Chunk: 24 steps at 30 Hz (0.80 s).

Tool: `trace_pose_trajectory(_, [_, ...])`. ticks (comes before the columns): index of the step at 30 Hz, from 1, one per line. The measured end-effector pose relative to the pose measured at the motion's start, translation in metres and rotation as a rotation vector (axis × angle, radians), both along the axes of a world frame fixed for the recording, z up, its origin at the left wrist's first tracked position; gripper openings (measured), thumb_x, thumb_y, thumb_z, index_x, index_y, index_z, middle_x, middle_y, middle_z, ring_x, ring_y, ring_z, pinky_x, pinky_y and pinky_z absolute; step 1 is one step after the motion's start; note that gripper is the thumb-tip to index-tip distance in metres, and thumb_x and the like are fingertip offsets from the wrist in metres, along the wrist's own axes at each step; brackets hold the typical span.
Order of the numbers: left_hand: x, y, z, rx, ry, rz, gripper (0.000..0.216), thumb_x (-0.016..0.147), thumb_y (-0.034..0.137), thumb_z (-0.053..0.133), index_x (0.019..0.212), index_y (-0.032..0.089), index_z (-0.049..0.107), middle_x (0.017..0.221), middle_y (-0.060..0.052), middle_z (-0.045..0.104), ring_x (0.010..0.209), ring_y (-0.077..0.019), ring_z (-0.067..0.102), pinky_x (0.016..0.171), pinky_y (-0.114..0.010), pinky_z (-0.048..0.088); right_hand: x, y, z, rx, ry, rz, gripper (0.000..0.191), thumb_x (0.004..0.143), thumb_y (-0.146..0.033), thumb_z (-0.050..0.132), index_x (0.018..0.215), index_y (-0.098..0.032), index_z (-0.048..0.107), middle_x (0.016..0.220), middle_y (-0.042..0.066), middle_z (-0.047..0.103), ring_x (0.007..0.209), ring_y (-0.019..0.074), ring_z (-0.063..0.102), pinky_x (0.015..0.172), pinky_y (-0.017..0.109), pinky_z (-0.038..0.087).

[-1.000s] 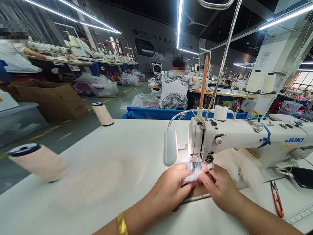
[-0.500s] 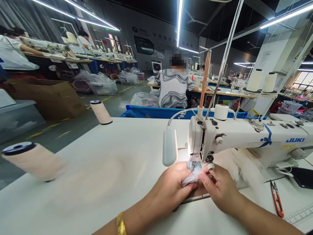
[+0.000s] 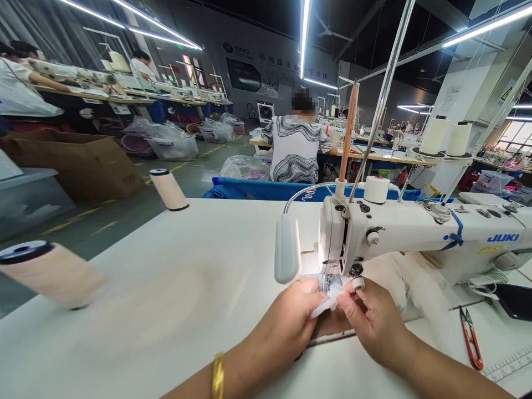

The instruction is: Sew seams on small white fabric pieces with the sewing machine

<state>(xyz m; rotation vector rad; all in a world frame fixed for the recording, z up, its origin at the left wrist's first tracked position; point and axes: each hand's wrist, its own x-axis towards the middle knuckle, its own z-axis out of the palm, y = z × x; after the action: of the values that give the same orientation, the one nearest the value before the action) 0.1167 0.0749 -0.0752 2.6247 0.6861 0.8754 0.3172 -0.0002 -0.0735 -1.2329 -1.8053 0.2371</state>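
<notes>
A small piece of thin white fabric point(image 3: 329, 302) lies under the presser foot point(image 3: 331, 281) of a white sewing machine point(image 3: 399, 224). On its left side, my left hand point(image 3: 297, 313) pinches the fabric between thumb and curled fingers. From the right, my right hand point(image 3: 372, 316) grips the same fabric close to the foot, thumb and forefinger together. Pale sheer fabric point(image 3: 409, 277) is bunched under the machine arm, beyond my right hand. A lamp point(image 3: 287, 249) on a bent metal neck lights the needle area.
Two cones of pale thread stand on the left, a near cone point(image 3: 54, 274) and a far cone point(image 3: 169, 189). Red-handled thread snips point(image 3: 471, 339), a clear ruler point(image 3: 511, 360) and a dark phone point(image 3: 517, 301) lie at right. A co-worker point(image 3: 296, 144) sits ahead, back turned.
My left hand has shifted slightly, its fingers now tucked further under the fabric. My right hand stays almost in place. The view has moved a little.
</notes>
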Motion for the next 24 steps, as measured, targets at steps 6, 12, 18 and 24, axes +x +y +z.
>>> trace_pose_trajectory(6, [-0.004, -0.001, 0.007, -0.06, 0.03, -0.056, 0.031, 0.094, 0.01, 0.041, 0.072, 0.019, 0.061, 0.08, -0.003, 0.063, 0.071, -0.0162, 0.06, 0.063, -0.025, 0.046, 0.002, 0.0, 0.0, -0.007, -0.031, 0.002, 0.023, 0.111, -0.03, 0.048, 0.09, -0.024, 0.057, 0.079, -0.001, 0.067, 0.07, 0.0175, 0.065, 0.066, 0.026, 0.047])
trace_pose_trajectory(12, [-0.01, -0.007, 0.003, 0.092, 0.064, -0.052, 0.025, 0.084, 0.004, 0.046, 0.067, 0.02, 0.056, 0.071, -0.001, 0.054, 0.064, -0.0162, 0.051, 0.058, -0.027, 0.034, 0.013, -0.002, 0.0, -0.045, -0.235, 0.138, 0.027, 0.114, -0.03, 0.045, 0.088, -0.024, 0.053, 0.078, -0.001, 0.066, 0.07, 0.0175, 0.061, 0.068, 0.028, 0.044])
trace_pose_trajectory(18, [-0.018, -0.015, 0.001, 0.158, -0.016, -0.16, 0.03, 0.09, 0.001, 0.048, 0.081, 0.022, 0.068, 0.099, -0.004, 0.072, 0.088, -0.0218, 0.062, 0.079, -0.035, 0.047, 0.017, -0.01, 0.007, -0.026, -0.524, 0.322, 0.016, 0.11, -0.033, 0.057, 0.098, -0.023, 0.057, 0.096, 0.002, 0.072, 0.086, 0.0207, 0.062, 0.078, 0.033, 0.044])
trace_pose_trajectory(24, [-0.02, -0.019, 0.006, 0.211, -0.006, -0.237, 0.032, 0.094, 0.0, 0.051, 0.095, 0.025, 0.07, 0.09, 0.001, 0.077, 0.088, -0.0201, 0.071, 0.088, -0.036, 0.048, 0.015, -0.014, 0.002, 0.005, -0.6, 0.305, 0.023, 0.099, -0.037, 0.075, 0.091, -0.022, 0.06, 0.096, 0.002, 0.072, 0.089, 0.0214, 0.062, 0.08, 0.034, 0.044])
